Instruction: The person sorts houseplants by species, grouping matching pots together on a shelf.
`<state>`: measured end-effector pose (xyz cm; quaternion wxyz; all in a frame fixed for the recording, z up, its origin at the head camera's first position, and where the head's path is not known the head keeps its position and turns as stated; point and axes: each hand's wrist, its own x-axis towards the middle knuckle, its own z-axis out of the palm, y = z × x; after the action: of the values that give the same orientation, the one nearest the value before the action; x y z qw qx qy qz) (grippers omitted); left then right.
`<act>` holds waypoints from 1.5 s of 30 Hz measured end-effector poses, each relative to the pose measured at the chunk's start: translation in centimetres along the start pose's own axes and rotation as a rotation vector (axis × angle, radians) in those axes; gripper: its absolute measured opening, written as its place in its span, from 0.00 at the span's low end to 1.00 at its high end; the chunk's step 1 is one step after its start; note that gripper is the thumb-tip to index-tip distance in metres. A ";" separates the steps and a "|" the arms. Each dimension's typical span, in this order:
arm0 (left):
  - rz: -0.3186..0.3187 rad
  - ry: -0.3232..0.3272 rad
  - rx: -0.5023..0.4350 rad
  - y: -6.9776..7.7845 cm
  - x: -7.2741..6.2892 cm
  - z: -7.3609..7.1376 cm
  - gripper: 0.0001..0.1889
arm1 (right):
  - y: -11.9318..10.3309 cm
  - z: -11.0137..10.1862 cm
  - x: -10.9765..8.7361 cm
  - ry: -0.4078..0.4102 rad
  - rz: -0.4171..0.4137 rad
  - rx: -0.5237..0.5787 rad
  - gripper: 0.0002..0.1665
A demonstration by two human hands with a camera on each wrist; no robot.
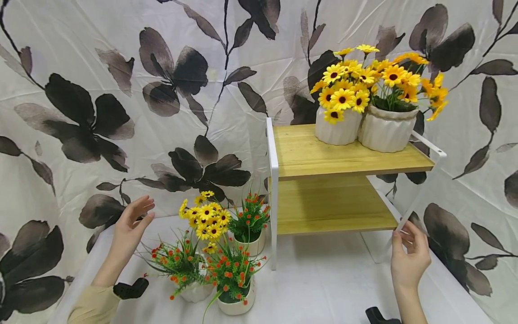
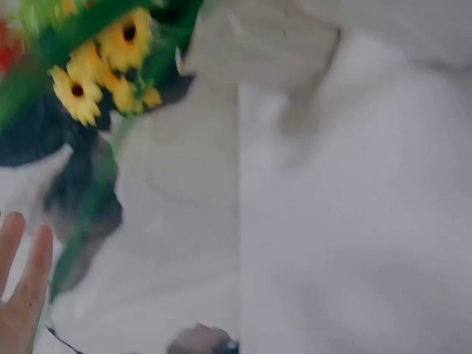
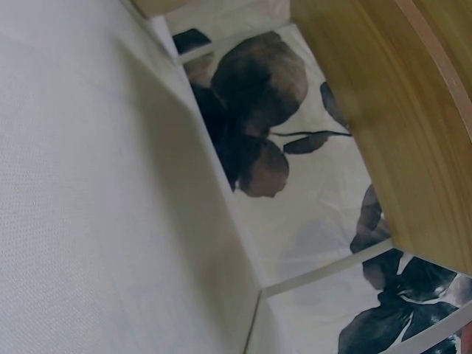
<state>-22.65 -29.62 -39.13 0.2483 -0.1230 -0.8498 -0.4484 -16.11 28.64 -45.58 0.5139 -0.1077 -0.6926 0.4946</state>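
A two-tier wooden shelf [image 1: 295, 155] with a white frame stands on the right of the table. At its right side my right hand [image 1: 412, 258] grips the lower part of the white leg, fingers curled and thumb against it. The right wrist view shows a wooden board [image 3: 369, 110] and the white frame from below. My left hand [image 1: 131, 225] is raised in the air on the left, fingers loosely bent and holding nothing. Nearest to it is a white pot of red flowers [image 1: 176, 261]. Yellow flowers [image 2: 122, 44] appear blurred in the left wrist view.
Two white pots [image 1: 388, 130] of yellow flowers stand side by side on the top board. Left of the shelf are yellow flowers [image 1: 206, 220] and two more pots of red-orange flowers [image 1: 251, 247]. A floral cloth [image 1: 243, 148] hangs behind the white table [image 1: 315, 279].
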 end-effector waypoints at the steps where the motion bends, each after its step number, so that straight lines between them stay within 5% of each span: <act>1: -0.011 -0.001 -0.006 -0.5 0.0 -0.1 0.26 | -0.1 0.0 0.0 -0.002 -0.002 0.000 0.19; 6: -0.046 -0.016 -0.094 -2.5 0.2 -0.4 0.25 | -0.4 -0.1 0.1 0.000 -0.009 -0.012 0.19; 12: -0.081 -0.045 -0.358 -4.8 0.2 0.3 0.24 | -0.2 -0.2 0.2 0.004 -0.017 -0.027 0.19; 19: -0.167 -0.105 -0.342 -4.4 -0.8 2.5 0.24 | -0.3 -0.3 0.2 0.003 -0.014 -0.025 0.20; 22: -0.125 -0.129 -0.448 -5.1 -0.7 3.6 0.25 | -0.2 -0.3 0.2 0.004 -0.016 -0.030 0.20; 26: 0.041 -0.203 -0.607 -7.4 -0.5 4.8 0.32 | -0.2 -0.2 0.1 0.001 -0.015 -0.027 0.20; 35: 0.289 -0.454 -0.721 -10.9 -0.6 7.3 0.37 | -0.3 0.0 0.1 -0.001 -0.013 -0.026 0.20; 38: 0.310 -0.458 -0.676 -11.1 -0.7 8.0 0.37 | -0.3 0.0 0.1 -0.005 -0.007 -0.024 0.20; 41: 0.241 -0.413 -0.625 -10.9 -1.1 8.5 0.36 | -0.3 0.1 0.1 -0.004 -0.004 -0.026 0.20; 45: -0.036 -0.361 -0.442 -9.5 -1.5 9.1 0.36 | -0.4 0.2 0.2 -0.001 -0.007 -0.019 0.20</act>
<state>-28.32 -27.44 -50.89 0.0522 -0.2368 -0.7640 -0.5979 -16.16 28.46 -45.14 0.5142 -0.1098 -0.6981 0.4860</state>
